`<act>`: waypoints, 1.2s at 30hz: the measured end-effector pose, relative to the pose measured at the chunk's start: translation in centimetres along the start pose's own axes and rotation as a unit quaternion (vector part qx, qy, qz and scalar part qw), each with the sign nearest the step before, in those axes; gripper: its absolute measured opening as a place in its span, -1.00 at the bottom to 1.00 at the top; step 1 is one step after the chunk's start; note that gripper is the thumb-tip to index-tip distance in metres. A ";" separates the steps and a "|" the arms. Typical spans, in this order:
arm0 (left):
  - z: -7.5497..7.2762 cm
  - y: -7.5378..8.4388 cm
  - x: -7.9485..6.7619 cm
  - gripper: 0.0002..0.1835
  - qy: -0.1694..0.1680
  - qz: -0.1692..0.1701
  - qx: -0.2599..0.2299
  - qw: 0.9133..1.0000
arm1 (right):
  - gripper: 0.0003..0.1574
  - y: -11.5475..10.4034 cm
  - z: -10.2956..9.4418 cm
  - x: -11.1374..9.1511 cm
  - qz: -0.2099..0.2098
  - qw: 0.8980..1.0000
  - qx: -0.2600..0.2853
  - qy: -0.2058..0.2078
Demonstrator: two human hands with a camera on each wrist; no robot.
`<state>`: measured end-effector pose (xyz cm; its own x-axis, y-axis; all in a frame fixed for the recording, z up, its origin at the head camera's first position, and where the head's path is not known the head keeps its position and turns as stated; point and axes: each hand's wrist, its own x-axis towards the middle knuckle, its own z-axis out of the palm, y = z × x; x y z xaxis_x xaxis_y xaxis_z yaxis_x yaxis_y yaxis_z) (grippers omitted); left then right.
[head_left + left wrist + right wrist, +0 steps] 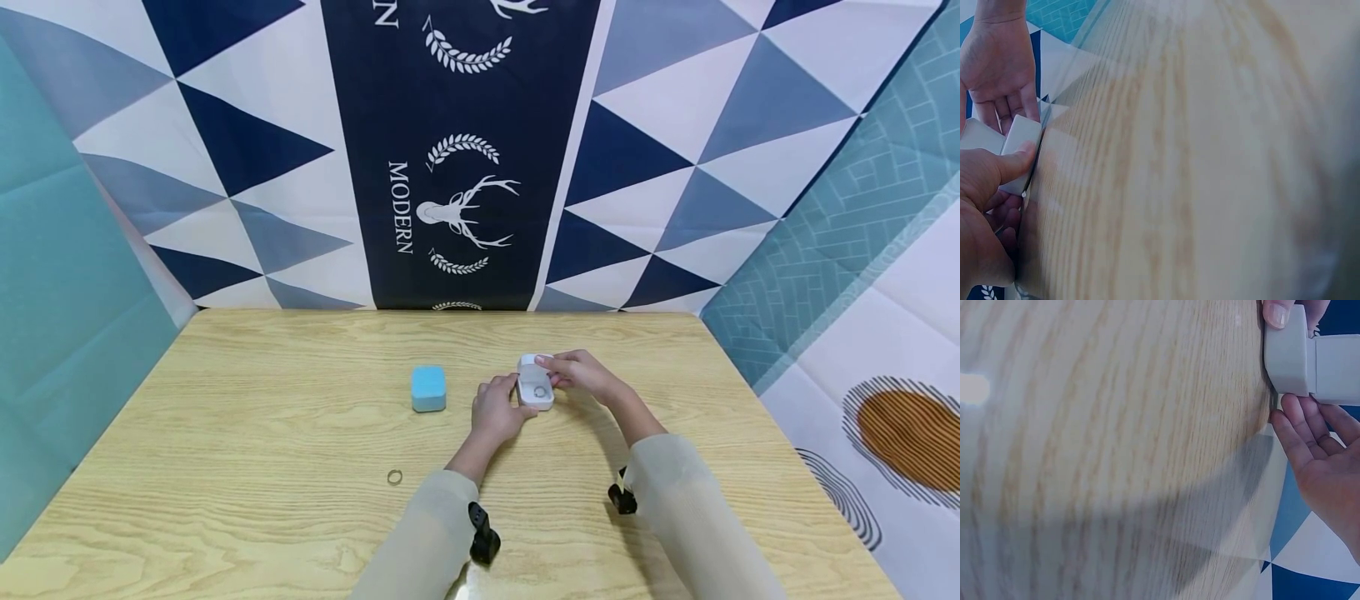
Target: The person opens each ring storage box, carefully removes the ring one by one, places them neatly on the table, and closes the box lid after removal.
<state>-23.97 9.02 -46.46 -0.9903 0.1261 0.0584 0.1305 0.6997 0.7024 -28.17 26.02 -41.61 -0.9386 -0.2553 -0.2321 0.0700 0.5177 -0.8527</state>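
Note:
A white ring box [537, 403] stands with its lid raised toward the back of the table, and a silver-looking ring [540, 392] sits inside. My left hand [497, 410] grips the box's base from the left, its thumb across the front wall. At the lid [1338, 369], my right hand [587, 375] holds on from the right, one digit over the lid's upper part. In the right wrist view, other fingertips of that hand lie against the side of the box near the hinge. The left wrist view shows the left thumb [1017, 161] pressed on the white base.
A closed light-blue box [428, 389] stands left of the hands. Nearer the front, a loose ring [394, 477] lies on the wooden table [247, 433]. Patterned cloth [457, 283] hangs along the table's back edge, with more cloth at both sides.

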 end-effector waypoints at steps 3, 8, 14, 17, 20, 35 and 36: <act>0.0 0.0 0.0 -0.29 0.000 0.001 -0.001 1.000 | -0.37 0.0 0.0 0.0 -0.001 1.000 0.000 0.001; 0.0 0.0 -0.1 -0.28 -0.002 -0.003 -0.013 1.000 | -0.36 -0.1 0.0 -0.2 0.004 1.000 0.000 0.003; 0.1 -0.1 -0.1 -0.28 -0.004 -0.005 -0.020 1.000 | -0.39 0.0 0.2 -0.2 0.000 1.000 0.000 0.004; 0.1 -0.1 -0.1 -0.27 -0.003 -0.006 -0.026 1.000 | -0.40 0.1 0.3 -0.2 -0.003 1.000 0.005 0.005; 0.1 -0.2 0.0 -0.27 -0.002 -0.006 -0.031 0.999 | -0.39 0.1 0.4 -0.1 -0.003 1.000 0.007 0.007; -0.1 -0.2 0.0 -0.27 -0.015 -0.008 -0.055 0.998 | -0.18 0.2 0.5 -0.4 -0.006 0.999 -0.018 0.040; -0.1 -0.2 0.0 -0.27 -0.014 -0.007 -0.054 0.998 | -0.18 0.2 0.5 -0.4 -0.010 0.999 -0.020 0.043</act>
<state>-24.02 8.79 -46.51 -0.9902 0.1366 0.0289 0.1084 0.6216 0.7758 -27.60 25.85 -41.90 -0.9656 -0.1954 -0.1714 0.0383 0.5453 -0.8374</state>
